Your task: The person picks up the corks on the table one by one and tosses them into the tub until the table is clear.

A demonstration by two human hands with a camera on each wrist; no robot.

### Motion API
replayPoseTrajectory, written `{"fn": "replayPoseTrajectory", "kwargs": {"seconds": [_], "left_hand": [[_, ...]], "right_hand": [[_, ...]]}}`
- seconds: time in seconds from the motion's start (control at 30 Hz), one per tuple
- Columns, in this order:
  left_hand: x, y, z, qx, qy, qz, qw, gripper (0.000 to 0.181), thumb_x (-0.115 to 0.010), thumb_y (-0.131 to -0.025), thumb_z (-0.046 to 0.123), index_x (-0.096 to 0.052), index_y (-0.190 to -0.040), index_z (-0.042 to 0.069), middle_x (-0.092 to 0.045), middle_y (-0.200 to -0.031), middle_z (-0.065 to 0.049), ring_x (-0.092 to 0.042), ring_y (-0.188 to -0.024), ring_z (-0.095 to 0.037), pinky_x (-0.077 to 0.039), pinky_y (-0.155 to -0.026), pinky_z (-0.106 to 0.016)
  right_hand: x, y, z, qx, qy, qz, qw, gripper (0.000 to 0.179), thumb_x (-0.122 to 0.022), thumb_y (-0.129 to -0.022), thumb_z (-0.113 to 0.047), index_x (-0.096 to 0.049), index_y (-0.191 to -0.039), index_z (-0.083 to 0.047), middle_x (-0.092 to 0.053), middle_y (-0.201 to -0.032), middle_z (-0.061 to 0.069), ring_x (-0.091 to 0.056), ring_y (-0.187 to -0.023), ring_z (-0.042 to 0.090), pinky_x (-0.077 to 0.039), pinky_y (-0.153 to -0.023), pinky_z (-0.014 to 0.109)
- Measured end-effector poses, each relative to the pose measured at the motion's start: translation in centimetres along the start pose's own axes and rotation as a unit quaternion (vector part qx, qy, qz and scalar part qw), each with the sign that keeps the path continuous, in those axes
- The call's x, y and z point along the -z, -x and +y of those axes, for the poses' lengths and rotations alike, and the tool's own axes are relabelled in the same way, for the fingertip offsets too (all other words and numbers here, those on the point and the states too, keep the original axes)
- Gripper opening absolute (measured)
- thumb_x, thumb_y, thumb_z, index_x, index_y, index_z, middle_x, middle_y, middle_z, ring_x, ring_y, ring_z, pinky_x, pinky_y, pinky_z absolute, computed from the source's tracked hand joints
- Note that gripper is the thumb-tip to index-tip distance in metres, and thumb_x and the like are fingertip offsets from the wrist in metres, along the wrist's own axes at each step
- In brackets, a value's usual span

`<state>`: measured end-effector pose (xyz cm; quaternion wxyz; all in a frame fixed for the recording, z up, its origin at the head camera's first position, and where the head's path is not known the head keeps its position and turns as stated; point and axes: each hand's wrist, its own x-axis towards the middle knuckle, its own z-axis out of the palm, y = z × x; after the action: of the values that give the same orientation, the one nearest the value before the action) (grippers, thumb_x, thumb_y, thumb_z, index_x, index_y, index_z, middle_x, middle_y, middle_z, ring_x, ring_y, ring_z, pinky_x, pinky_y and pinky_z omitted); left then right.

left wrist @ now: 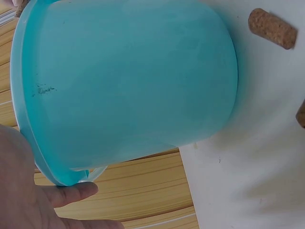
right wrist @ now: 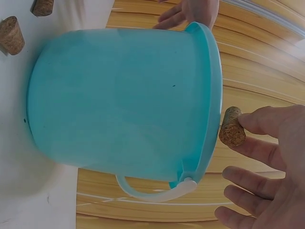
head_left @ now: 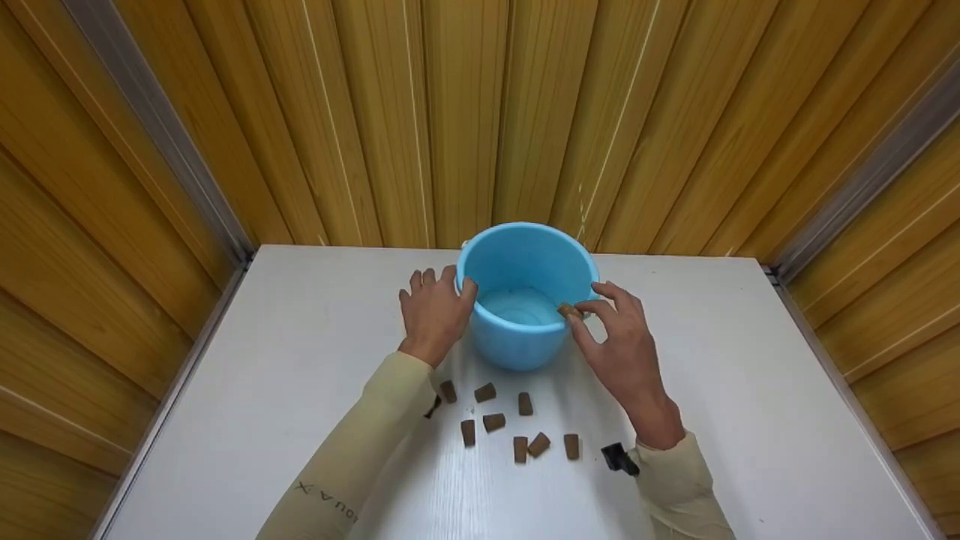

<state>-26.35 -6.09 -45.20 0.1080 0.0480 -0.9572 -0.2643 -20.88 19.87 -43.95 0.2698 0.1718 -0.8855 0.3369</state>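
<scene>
A light blue bucket (head_left: 517,349) stands upright on the white table. At the left of its rim, my left hand (head_left: 437,311) holds on, the thumb over the edge and some fingers stretched along the outside. Between thumb and index finger, my right hand (head_left: 622,349) pinches a tapered cork stopper (right wrist: 232,127) at the right front of the rim. The other fingers of that hand are spread apart. Several more cork stoppers (head_left: 494,422) lie scattered on the table in front of the bucket; two of them lie close together. No cork shows on the visible bucket floor.
The white table (head_left: 315,322) reaches back to a wood-patterned panel wall (head_left: 465,120), with similar panels at both sides. Grey metal rails (head_left: 176,139) run along the corners. A white bucket handle (right wrist: 157,194) hangs on the bucket's far side.
</scene>
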Motion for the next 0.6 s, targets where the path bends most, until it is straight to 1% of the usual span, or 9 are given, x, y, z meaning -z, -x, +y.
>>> {"fn": "replayPoseTrajectory", "kwargs": {"seconds": [0.13, 0.27, 0.5, 0.6], "left_hand": [[-0.1, 0.0, 0.1, 0.005, -0.002, -0.006, 1.0, 0.059, -0.044, -0.107, 0.046, -0.063, -0.147, 0.008, -0.062, -0.142, -0.024, -0.045, -0.143, -0.047, -0.036, -0.112, -0.071], [-0.1, 0.0, 0.1, 0.007, -0.005, -0.011, 0.9999, 0.061, -0.041, -0.106, 0.049, -0.062, -0.148, 0.009, -0.062, -0.142, -0.023, -0.045, -0.143, -0.046, -0.037, -0.112, -0.07], [-0.1, 0.0, 0.2, 0.005, 0.003, -0.01, 0.9999, 0.061, -0.041, -0.106, 0.048, -0.062, -0.148, 0.008, -0.061, -0.143, -0.023, -0.044, -0.144, -0.046, -0.037, -0.112, -0.07], [0.0, 0.0, 0.1, 0.0, 0.003, -0.005, 1.0, 0.06, -0.043, -0.106, 0.046, -0.063, -0.147, 0.008, -0.062, -0.141, -0.024, -0.045, -0.142, -0.046, -0.039, -0.11, -0.069]], "right_hand": [[-0.2, -0.3, 0.1, -0.002, -0.003, -0.001, 1.0, 0.019, -0.082, -0.093, -0.01, -0.078, -0.108, 0.0, -0.063, -0.137, 0.023, -0.052, -0.136, 0.043, -0.052, -0.101, 0.062], [-0.4, -0.5, 0.0, -0.003, -0.001, -0.002, 1.0, 0.02, -0.083, -0.093, -0.012, -0.078, -0.108, 0.001, -0.062, -0.138, 0.023, -0.053, -0.135, 0.043, -0.053, -0.1, 0.062], [-0.4, -1.0, -0.1, -0.005, -0.005, -0.001, 1.0, 0.02, -0.082, -0.095, -0.014, -0.078, -0.108, 0.0, -0.062, -0.138, 0.022, -0.053, -0.135, 0.042, -0.054, -0.099, 0.062], [-0.6, -1.3, 0.1, -0.002, -0.012, 0.002, 0.9999, 0.019, -0.082, -0.095, -0.013, -0.078, -0.107, 0.0, -0.063, -0.137, 0.022, -0.053, -0.134, 0.043, -0.054, -0.098, 0.063]]}}
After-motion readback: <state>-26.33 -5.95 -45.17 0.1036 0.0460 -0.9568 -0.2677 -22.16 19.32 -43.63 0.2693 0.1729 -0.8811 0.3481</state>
